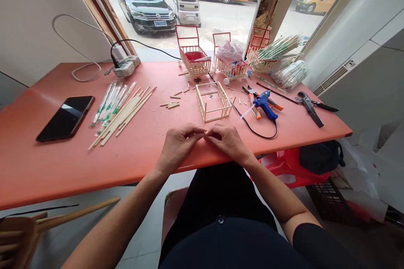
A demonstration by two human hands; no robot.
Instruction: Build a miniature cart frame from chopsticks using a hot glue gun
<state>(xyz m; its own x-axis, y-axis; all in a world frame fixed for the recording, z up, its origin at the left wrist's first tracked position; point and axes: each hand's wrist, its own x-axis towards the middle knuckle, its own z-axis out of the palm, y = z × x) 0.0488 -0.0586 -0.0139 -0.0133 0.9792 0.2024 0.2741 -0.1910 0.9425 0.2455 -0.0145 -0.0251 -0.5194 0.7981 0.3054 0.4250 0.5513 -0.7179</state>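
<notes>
Close to the table's near edge, my left hand (pixel 180 142) and my right hand (pixel 229 139) meet fingertip to fingertip. Each one is closed in a pinch. Something small and pale shows between the fingertips, too little of it to name. Just beyond my hands stands an open box-shaped frame (pixel 205 112) of thin wooden sticks, with upright posts at its corners. Short cut stick pieces (pixel 173 105) lie to its left. On its right, a blue glue gun (pixel 264 104) with a clear glue stick lies across orange-handled pliers (pixel 256 112).
Long wooden sticks (pixel 126 117), wrapped sticks (pixel 110 103) and a phone (pixel 65 118) lie left on the orange table (pixel 63 172). A power strip (pixel 126 66) is behind. Small stick carts (pixel 197 66) stand at the back; black-handled cutters (pixel 309 109) lie right. The glue gun's cord (pixel 259 135) loops nearby.
</notes>
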